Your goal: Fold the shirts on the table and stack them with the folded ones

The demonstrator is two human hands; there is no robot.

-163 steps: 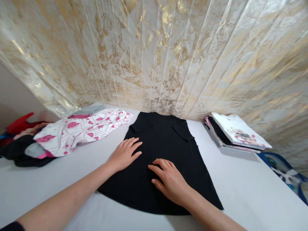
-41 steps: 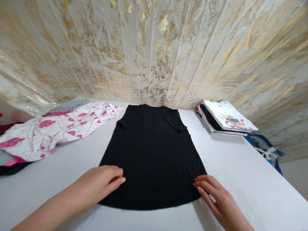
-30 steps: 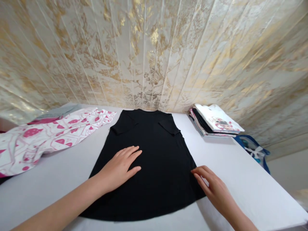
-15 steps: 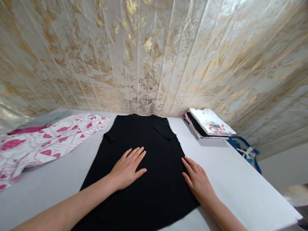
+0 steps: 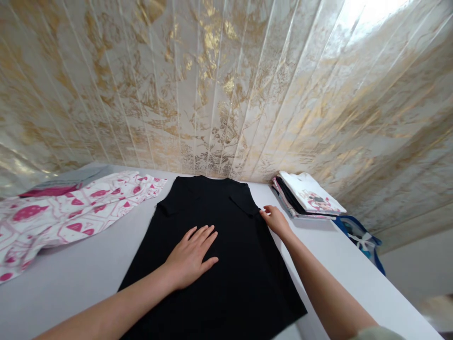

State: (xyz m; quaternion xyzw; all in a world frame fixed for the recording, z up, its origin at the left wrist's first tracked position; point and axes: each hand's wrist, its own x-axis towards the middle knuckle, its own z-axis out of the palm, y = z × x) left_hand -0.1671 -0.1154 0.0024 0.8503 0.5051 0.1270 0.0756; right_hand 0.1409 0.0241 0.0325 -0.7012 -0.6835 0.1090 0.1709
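A black T-shirt (image 5: 226, 283) lies spread on the white table, its neck end toward the curtain and its short sleeves folded inward. Flat on the middle of the shirt rests my left hand (image 5: 191, 257), open with fingers stretched out. At the shirt's right edge, just below the sleeve, my right hand (image 5: 275, 221) has its fingers curled together on the fabric. The fingertips are partly hidden. Along that right side the cloth looks slightly lifted near the hand.
White trousers-like cloth with pink prints (image 5: 78, 212) lies at the left, over grey and pink fabric (image 5: 53, 189). A stack of folded clothes (image 5: 307, 193) stands at the back right. Beside it is a blue-edged bag (image 5: 361, 238). A gold-patterned curtain (image 5: 212, 94) hangs behind the white table (image 5: 339, 278).
My right hand has moved up along the shirt's right edge, from lying flat to gripping near the sleeve. The left hand stays on the shirt. The view has tilted slightly upward.
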